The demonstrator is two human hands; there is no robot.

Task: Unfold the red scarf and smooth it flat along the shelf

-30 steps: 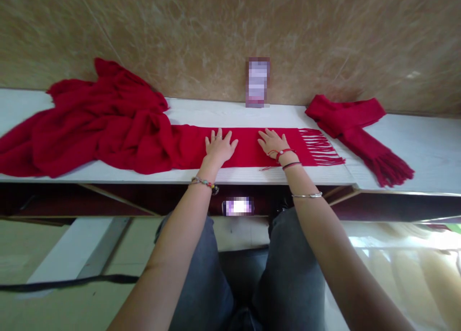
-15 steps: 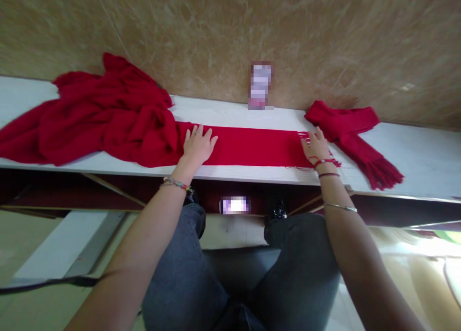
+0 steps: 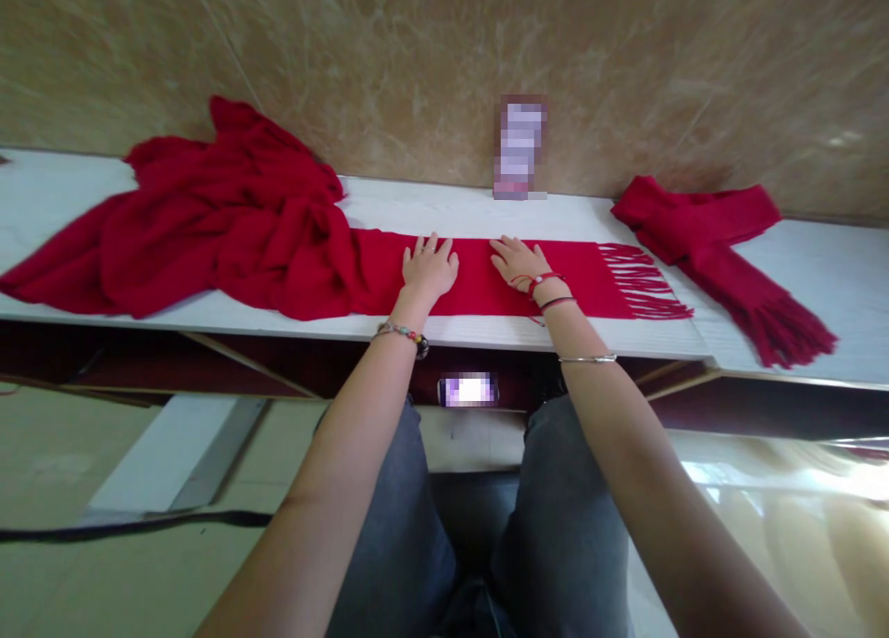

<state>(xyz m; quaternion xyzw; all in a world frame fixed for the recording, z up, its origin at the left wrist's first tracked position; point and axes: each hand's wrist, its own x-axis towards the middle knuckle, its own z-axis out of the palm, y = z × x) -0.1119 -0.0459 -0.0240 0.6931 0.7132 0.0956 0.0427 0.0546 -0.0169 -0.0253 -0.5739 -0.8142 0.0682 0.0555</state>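
A red scarf [image 3: 470, 281] lies as a flat strip along the white table, its fringe spread at the right end. My left hand [image 3: 431, 268] rests open on the strip, fingers spread and pointing away from me. To its right, my right hand [image 3: 520, 263] also lies open on the cloth, a short stretch of red between the two. Toward the left the strip runs up to a loose, crumpled heap of red cloth [image 3: 229, 221]; I cannot tell whether they are one piece. Another red scarf [image 3: 701, 240], folded over itself with fringe showing, lies right of the strip.
A brown marbled wall [image 3: 389, 64] rises behind the white table [image 3: 409, 198]. A small blurred-out item [image 3: 519, 147] stands against it. Under the tabletop, a phone-like lit screen [image 3: 469, 390] sits on a dark shelf. A dark strap [image 3: 139, 525] crosses at lower left.
My right hand has moved left from the fringe to the middle of the strip, leaving the fringe uncovered. My left hand has shifted slightly right along the cloth. The view has moved a little.
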